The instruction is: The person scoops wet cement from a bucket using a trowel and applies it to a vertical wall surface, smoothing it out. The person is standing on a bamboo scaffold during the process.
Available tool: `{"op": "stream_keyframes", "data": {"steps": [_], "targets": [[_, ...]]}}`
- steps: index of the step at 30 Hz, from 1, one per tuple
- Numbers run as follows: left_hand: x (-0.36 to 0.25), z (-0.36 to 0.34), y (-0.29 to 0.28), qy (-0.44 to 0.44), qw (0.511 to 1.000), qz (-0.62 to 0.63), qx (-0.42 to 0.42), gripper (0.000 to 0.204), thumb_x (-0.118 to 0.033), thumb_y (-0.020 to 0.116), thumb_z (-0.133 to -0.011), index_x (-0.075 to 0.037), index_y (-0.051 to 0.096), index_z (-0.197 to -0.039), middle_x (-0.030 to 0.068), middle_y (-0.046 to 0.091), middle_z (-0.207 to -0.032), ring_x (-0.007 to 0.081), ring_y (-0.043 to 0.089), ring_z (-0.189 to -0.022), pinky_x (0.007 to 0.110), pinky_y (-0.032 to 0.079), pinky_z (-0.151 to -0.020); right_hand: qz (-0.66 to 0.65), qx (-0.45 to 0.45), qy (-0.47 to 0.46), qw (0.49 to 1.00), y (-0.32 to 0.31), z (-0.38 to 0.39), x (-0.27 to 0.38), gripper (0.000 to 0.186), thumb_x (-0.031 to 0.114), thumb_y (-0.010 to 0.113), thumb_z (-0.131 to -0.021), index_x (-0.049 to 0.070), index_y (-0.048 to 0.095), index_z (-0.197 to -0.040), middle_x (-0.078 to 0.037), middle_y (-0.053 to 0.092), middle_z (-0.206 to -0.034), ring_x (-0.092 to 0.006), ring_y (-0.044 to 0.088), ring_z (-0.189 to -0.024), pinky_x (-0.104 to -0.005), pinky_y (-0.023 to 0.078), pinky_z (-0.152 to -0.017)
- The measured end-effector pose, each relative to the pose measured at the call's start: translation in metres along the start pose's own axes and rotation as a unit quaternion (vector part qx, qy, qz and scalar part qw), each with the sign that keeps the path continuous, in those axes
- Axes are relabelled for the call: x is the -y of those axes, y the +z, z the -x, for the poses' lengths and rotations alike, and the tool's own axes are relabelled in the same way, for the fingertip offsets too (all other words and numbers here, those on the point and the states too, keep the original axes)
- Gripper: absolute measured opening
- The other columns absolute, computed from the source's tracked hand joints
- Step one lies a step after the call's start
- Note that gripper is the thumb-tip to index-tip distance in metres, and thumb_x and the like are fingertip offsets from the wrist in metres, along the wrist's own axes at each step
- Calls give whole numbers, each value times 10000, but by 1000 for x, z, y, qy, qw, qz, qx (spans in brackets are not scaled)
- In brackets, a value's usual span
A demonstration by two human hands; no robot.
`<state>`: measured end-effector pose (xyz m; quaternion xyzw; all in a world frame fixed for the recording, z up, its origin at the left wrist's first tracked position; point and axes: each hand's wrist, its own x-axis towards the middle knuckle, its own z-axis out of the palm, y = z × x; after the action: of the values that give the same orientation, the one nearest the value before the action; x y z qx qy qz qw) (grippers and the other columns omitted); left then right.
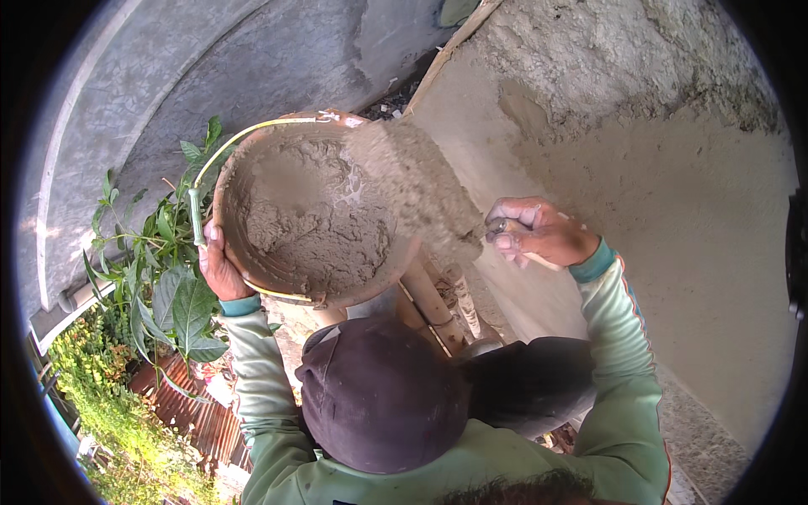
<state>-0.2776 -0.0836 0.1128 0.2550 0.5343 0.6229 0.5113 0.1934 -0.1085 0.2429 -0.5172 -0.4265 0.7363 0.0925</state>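
My left hand [222,265] is closed on the near left rim of a round bucket [223,189], next to its wire handle with a green grip [196,217]. Wet grey mortar [316,223] lies inside the bucket. My right hand [543,231] is wrapped round the wooden handle of a trowel [539,259]. A thick load of mortar [417,185], blurred by motion, covers the trowel's blade and hides its edges. The blade is over the bucket's right side.
At the right stands a wall [665,219], smooth in its lower part and rough at the top. A curved grey surface [252,67] is beyond the bucket. Leafy green stems [181,295] crowd the left. Bamboo poles [433,307] lie below the bucket, and a dark cap [383,396] fills the lower middle.
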Motion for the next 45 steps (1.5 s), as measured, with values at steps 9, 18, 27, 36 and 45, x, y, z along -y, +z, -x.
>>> {"op": "stream_keyframes", "data": {"steps": [9, 18, 27, 36, 45], "targets": [[-2, -2, -7, -4, 999, -40, -21, 285, -178, 571, -1010, 34, 619, -1195, 114, 663, -1130, 185, 622, -1009, 331, 486, -937, -25, -442, -58, 895, -137, 100, -37, 255, 302, 592, -1001, 48, 612, -1014, 6, 554, -701, -86, 488, -497, -244, 424, -450], [7, -3, 3, -24, 1000, -10, 8, 301, -215, 593, -1003, 21, 615, -1188, 116, 678, -1100, 192, 645, -966, 340, 515, -903, 283, -460, 134, 831, -151, 8, -219, 438, 370, 681, -890, 92, 579, -1212, -195, 701, -1094, -408, 644, -1087, -481, 501, -918], [5, -7, -1, -23, 1000, -7, -12, 312, -235, 601, -1004, 16, 622, -1188, 106, 675, -1113, 182, 641, -977, 329, 511, -898, 244, -597, 91, 759, -182, -49, -186, 388, 370, 710, -892, 77, 662, -1141, -142, 732, -1005, -306, 702, -918, -428, 546, -792], [17, -12, -26, -38, 999, -5, -15, 325, -251, 603, -1009, 7, 625, -1204, 96, 676, -1121, 172, 641, -988, 321, 509, -903, -42, -612, -5, 790, -133, 85, -203, 260, 304, 672, -964, 71, 637, -1073, -10, 633, -795, -108, 566, -610, -273, 479, -544], [14, -11, -27, -35, 999, -20, -12, 312, -234, 597, -1008, 6, 623, -1207, 100, 680, -1120, 178, 647, -991, 323, 508, -915, 107, -523, 8, 845, -114, 45, -162, 397, 409, 516, -1037, 47, 621, -1160, -52, 597, -777, -133, 572, -622, -310, 499, -579]]}}
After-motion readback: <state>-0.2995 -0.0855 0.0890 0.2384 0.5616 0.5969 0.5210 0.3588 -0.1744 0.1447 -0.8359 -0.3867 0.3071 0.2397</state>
